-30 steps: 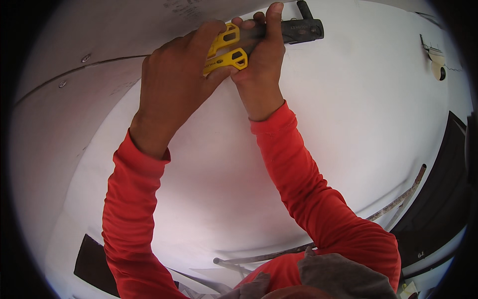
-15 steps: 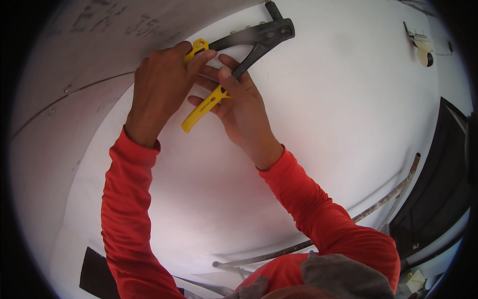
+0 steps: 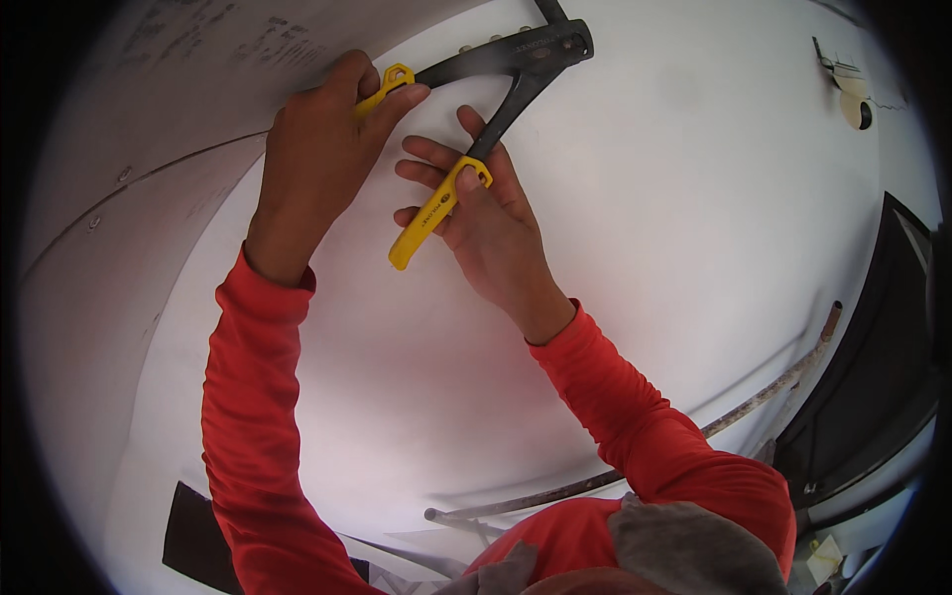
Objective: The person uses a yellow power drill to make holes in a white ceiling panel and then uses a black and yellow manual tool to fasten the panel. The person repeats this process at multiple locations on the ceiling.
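Note:
A black hand riveter (image 3: 531, 58) with yellow grips is held up in front of me, its head pointing to the upper right and its two handles spread apart. My left hand (image 3: 319, 164) is closed on the upper yellow grip, with the thumb along it. My right hand (image 3: 493, 230) holds the lower yellow grip, the thumb pressed on its front. Behind that grip the right fingers are loosely spread, their tips showing past it. The nose of the riveter runs out at the top edge of the picture.
At upper left is a pale panel (image 3: 149, 109) with dark smudged markings, a seam and screw heads. White wall (image 3: 684, 218) fills the middle. A rusty pipe (image 3: 769, 392) runs at lower right, near a dark door (image 3: 863, 367). A wall fixture (image 3: 848, 94) with a wire is at upper right.
The lower handle and my right hand have shifted right, so the handles stand slightly wider apart. My right thumb now lies on the yellow grip. The left hand has risen a little.

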Demonstrator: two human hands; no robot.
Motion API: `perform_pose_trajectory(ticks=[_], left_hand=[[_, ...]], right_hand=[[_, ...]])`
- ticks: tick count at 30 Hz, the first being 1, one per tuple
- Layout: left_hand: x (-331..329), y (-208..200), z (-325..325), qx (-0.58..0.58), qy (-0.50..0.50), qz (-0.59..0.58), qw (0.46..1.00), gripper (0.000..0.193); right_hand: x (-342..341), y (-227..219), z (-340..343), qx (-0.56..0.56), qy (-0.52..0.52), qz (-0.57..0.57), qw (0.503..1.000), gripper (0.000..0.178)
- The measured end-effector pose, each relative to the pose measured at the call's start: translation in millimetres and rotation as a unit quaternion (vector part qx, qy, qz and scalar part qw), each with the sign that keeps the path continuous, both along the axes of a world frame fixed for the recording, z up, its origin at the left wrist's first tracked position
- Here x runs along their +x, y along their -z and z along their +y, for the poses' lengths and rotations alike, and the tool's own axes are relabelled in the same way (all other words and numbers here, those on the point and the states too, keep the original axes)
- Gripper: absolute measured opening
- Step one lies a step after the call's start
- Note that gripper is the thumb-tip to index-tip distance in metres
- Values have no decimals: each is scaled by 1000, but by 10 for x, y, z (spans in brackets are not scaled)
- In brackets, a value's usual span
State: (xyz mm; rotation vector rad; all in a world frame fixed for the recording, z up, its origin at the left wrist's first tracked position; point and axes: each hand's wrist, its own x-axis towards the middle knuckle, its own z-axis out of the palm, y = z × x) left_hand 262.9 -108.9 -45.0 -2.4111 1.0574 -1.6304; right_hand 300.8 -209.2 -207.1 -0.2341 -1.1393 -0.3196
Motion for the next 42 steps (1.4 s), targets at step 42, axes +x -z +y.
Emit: perform_pose_trajectory(ticks=[42], left_hand=[[-221,-232,412,182,-82,-196,960,63]], right_hand=[[157,-1333,-4,98,-152,48,982,55]])
